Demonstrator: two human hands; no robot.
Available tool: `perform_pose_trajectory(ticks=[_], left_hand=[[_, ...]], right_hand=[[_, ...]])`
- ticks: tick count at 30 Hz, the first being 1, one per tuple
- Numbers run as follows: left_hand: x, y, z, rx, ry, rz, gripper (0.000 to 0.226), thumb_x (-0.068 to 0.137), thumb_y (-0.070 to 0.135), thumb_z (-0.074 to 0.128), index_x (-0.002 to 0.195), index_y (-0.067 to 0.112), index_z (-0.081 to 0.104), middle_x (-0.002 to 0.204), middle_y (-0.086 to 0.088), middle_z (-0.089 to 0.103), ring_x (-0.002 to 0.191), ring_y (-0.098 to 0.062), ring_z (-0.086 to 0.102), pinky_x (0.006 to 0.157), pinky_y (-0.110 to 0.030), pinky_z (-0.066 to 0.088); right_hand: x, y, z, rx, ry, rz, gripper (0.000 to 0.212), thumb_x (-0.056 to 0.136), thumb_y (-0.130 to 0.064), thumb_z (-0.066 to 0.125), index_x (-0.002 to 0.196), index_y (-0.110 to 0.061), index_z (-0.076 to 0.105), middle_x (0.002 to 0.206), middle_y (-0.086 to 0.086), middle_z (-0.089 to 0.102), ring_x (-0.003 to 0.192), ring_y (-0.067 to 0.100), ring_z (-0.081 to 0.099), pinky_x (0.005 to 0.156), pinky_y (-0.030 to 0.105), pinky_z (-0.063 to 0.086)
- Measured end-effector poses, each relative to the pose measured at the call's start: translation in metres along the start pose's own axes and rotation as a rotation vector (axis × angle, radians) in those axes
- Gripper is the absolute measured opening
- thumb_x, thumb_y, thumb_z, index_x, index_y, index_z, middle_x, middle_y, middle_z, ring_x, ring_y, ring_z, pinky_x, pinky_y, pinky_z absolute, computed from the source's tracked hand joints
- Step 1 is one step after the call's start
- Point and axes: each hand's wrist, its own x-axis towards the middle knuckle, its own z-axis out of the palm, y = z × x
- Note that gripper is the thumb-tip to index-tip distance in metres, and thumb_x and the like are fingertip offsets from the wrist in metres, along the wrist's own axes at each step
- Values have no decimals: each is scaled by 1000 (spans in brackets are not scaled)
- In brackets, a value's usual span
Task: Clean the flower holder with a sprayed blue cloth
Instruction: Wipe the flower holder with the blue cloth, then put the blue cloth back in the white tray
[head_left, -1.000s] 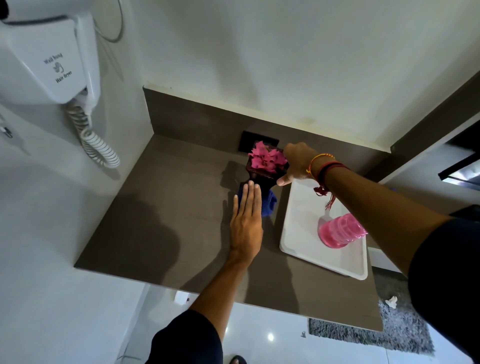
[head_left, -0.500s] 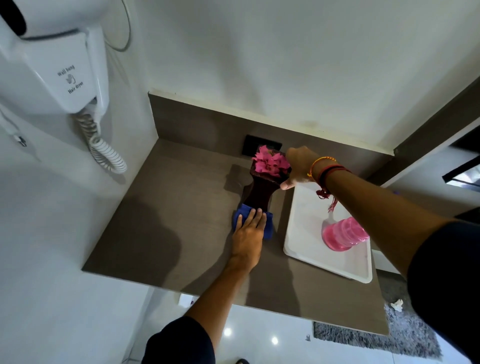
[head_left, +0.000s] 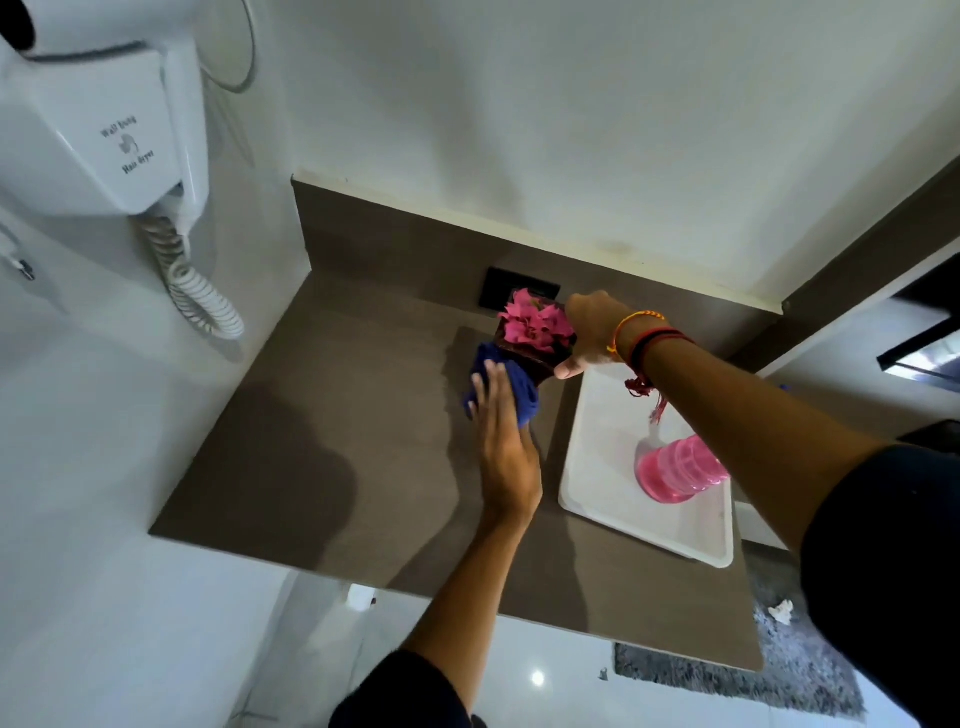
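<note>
A dark brown flower holder (head_left: 540, 358) with pink flowers (head_left: 535, 325) in its top stands near the back of the brown counter (head_left: 332, 457). My right hand (head_left: 587, 332) grips the holder's upper rim from the right. My left hand (head_left: 501, 441) presses a blue cloth (head_left: 519, 387) against the holder's left side and lower body, fingers flat over the cloth. The holder's base is hidden behind the cloth and hand.
A white tray (head_left: 613, 499) lies right of the holder with a pink spray bottle (head_left: 675, 470) lying on it. A black wall socket (head_left: 498, 286) sits behind the flowers. A wall hair dryer (head_left: 104, 135) with coiled cord hangs at left. A grey rug (head_left: 737, 680) lies on the floor below.
My left hand has slid the blue cloth up from the holder's foot onto its left side. My right hand keeps hold of the rim.
</note>
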Motion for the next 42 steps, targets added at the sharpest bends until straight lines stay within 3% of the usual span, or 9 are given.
perform_pose_trajectory(ticks=[6,13,19,29,32,35,37,39,42], left_hand=[[-17,-57,9,367,-342,191,90,80,-8,59,155,18,16,165,-1,16,152,-28,5,121,-56,14],[-13,-71,-13,564,-563,250,80,84,3,52,155,20,20,164,4,18,151,-27,10,119,-56,20],[-11,-65,-25,714,-839,231,84,88,-1,53,156,19,8,166,7,7,152,-23,-2,121,-53,0],[60,-20,-54,647,-1200,-166,45,99,27,49,144,19,45,147,-15,49,134,-32,46,115,-40,33],[57,-10,-72,431,-1091,-209,46,98,21,51,144,25,46,142,-9,56,128,-27,54,109,-39,41],[46,16,-74,267,-986,-164,47,98,14,50,144,24,46,139,-6,60,124,-20,56,105,-25,40],[39,45,-62,234,-976,-84,46,100,16,49,145,25,45,135,-6,61,119,-20,59,91,-16,39],[30,73,-44,224,-975,-14,44,101,18,46,143,31,45,127,-4,65,109,-21,64,86,-21,47],[15,99,-18,241,-979,134,46,99,9,48,140,29,46,128,-3,63,112,-20,62,97,-36,52]], right_hand=[[8,0,2,-55,-13,-22,73,64,-42,85,115,1,56,99,14,67,88,30,63,68,31,50],[11,2,5,-67,6,-21,74,64,-41,86,117,0,54,111,16,66,101,33,65,76,35,53],[8,3,6,-49,10,-6,73,63,-38,87,117,-1,54,111,17,66,99,33,65,75,35,54],[0,4,1,10,-27,14,85,66,-45,83,128,3,49,130,20,58,120,36,56,97,39,49],[-19,23,17,308,32,65,113,69,-53,78,148,4,20,151,24,33,139,39,33,113,43,36],[-52,52,72,829,211,306,74,80,-57,64,121,3,55,129,22,60,120,38,56,92,37,48],[-81,60,115,1240,10,521,72,80,-66,56,111,0,60,108,21,68,93,35,67,70,35,54],[-98,65,142,1618,-252,542,73,81,-69,51,109,-3,62,103,21,68,89,34,69,70,42,60],[-91,78,150,2035,-113,480,48,97,-44,44,109,-1,63,96,18,68,87,31,65,74,40,58]])
